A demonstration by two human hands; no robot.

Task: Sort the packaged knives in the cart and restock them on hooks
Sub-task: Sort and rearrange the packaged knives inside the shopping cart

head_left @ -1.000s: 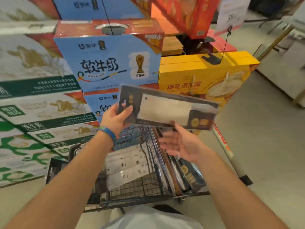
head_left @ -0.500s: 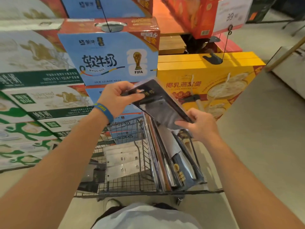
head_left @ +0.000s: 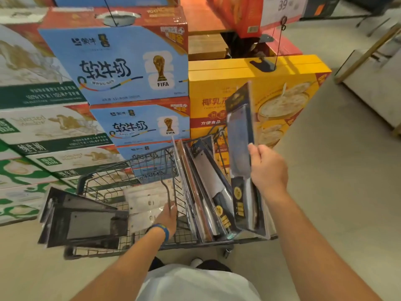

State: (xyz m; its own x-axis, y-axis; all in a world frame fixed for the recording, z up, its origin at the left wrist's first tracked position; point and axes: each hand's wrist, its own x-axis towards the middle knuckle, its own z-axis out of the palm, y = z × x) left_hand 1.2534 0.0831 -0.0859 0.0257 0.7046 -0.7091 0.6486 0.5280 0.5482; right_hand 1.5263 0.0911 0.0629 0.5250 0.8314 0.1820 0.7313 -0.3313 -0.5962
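Since half a second ago, the left hand (head_left: 168, 217) has let go of the packaged knife (head_left: 239, 135) and dropped into the cart (head_left: 104, 181), by its wire divider. Whether it grasps anything cannot be told.

Head view: the right hand (head_left: 268, 170) pinches the pack's edge, holding it upright over the cart's right side, beside other packs (head_left: 208, 181) standing there. The pack is probably stiff, slick and blade-heavy — best gripped mid-edge, near the handle.

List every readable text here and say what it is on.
"FIFA": upper blue carton and lower blue carton.
"39": price sign.
"方便食品": yellow box.
"Selected": white-and-green carton.
Print on the packaged knife in the right hand: too blurred to read.
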